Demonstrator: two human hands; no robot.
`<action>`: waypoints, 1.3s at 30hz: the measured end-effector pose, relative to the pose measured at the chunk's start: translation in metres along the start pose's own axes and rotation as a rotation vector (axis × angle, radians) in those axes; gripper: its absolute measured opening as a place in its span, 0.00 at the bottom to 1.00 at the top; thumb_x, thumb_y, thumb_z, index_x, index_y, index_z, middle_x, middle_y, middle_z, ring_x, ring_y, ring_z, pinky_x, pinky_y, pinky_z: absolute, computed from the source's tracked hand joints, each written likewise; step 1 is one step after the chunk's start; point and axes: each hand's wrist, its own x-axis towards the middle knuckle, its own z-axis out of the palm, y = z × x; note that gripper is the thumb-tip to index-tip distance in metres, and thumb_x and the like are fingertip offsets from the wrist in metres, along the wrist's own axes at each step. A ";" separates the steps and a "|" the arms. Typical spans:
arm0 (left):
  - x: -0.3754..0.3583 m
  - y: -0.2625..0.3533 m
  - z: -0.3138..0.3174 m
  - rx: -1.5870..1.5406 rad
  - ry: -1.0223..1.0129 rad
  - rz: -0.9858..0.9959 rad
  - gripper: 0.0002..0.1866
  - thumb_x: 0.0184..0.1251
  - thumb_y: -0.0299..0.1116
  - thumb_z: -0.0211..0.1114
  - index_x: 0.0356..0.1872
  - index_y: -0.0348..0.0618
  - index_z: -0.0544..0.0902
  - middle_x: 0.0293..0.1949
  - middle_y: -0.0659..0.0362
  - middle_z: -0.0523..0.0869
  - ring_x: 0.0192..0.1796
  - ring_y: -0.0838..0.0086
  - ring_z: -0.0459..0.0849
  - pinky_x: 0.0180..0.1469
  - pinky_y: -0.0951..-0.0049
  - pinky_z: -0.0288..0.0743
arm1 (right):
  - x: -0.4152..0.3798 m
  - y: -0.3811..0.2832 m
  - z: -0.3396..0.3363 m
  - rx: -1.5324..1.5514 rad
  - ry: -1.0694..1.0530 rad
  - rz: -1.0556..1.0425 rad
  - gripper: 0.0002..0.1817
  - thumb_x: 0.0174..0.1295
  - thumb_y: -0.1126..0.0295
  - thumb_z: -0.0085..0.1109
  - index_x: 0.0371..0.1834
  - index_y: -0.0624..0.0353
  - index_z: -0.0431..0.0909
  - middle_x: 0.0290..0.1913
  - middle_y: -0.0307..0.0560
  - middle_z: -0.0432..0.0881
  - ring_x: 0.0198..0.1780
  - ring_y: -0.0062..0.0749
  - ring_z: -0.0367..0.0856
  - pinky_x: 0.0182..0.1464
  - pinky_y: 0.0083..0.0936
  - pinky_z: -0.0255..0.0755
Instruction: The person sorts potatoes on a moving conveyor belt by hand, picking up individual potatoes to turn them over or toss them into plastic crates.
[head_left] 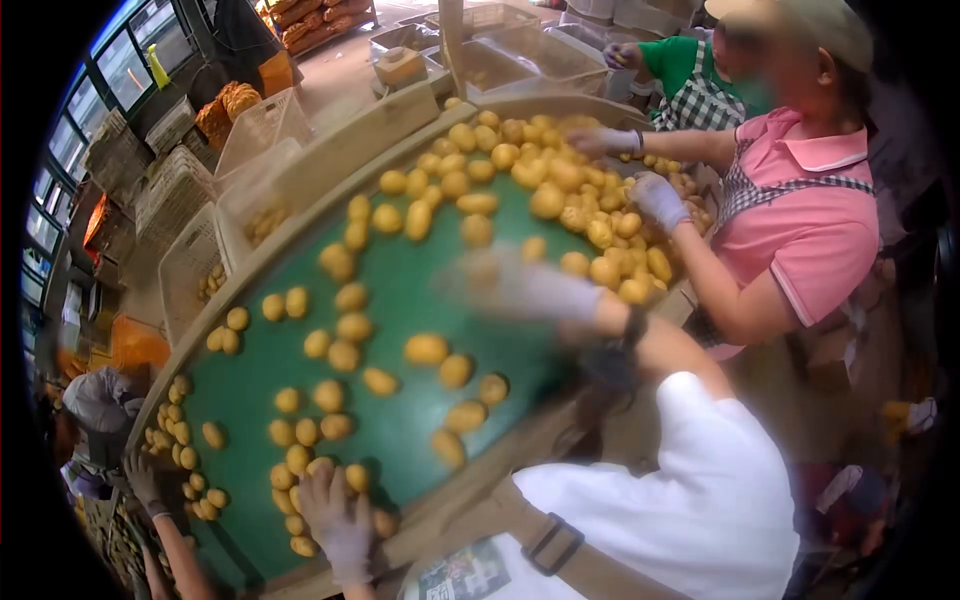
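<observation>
Handling: potatoes (427,348) look firm, rounded and fairly light, with smooth yellow skin that could roll or slip; I judge each is best cupped around its middle by the whole hand.
Where they lie: scattered across the green round desk (400,290), thin near the person, heaped thick at the far right side.
Right hand (500,285): gloved and blurred, stretched over the middle of the desk; its grip cannot be told, nor whether it has a potato.
Left hand (335,520): gloved, fingers spread flat at the near edge, resting among a few potatoes (355,477), closed on none of them.
Co-worker in pink: gloved hands (655,200) in the heap on the far side.
Other co-workers: a gloved hand (145,480) at the lower left rim; another sleeve in green behind the one in pink.
In the way: loose neighbouring potatoes crowd any single one; the raised rim (300,215) bounds the desk.
Beyond: white crates (190,260) along the left, some holding potatoes.
</observation>
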 end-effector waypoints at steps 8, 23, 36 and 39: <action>-0.018 -0.014 -0.003 -0.032 0.049 -0.149 0.31 0.65 0.36 0.67 0.71 0.44 0.78 0.75 0.44 0.72 0.79 0.44 0.63 0.80 0.45 0.54 | -0.124 0.266 -0.186 -0.689 0.167 0.508 0.14 0.66 0.73 0.55 0.53 0.57 0.83 0.47 0.54 0.86 0.51 0.45 0.86 0.51 0.34 0.80; -0.006 -0.008 -0.007 0.033 0.131 -0.045 0.28 0.59 0.36 0.70 0.63 0.42 0.81 0.69 0.40 0.75 0.73 0.37 0.68 0.74 0.40 0.60 | 0.019 -0.038 -0.164 -0.828 1.009 -0.692 0.28 0.72 0.64 0.65 0.73 0.58 0.71 0.66 0.57 0.78 0.62 0.37 0.79 0.61 0.32 0.75; -0.024 0.007 -0.014 -0.128 0.142 -0.032 0.28 0.71 0.41 0.67 0.72 0.52 0.78 0.72 0.41 0.74 0.74 0.41 0.69 0.75 0.42 0.64 | 0.101 0.061 -0.066 -0.823 0.184 0.446 0.44 0.69 0.34 0.53 0.82 0.48 0.63 0.82 0.60 0.61 0.82 0.58 0.57 0.80 0.51 0.52; -0.008 0.026 -0.024 -0.171 0.078 0.005 0.31 0.59 0.37 0.71 0.66 0.42 0.81 0.71 0.42 0.74 0.74 0.40 0.68 0.77 0.42 0.59 | 0.057 0.023 -0.011 -0.699 -0.193 0.115 0.38 0.71 0.35 0.51 0.75 0.48 0.74 0.77 0.60 0.69 0.77 0.60 0.65 0.81 0.47 0.51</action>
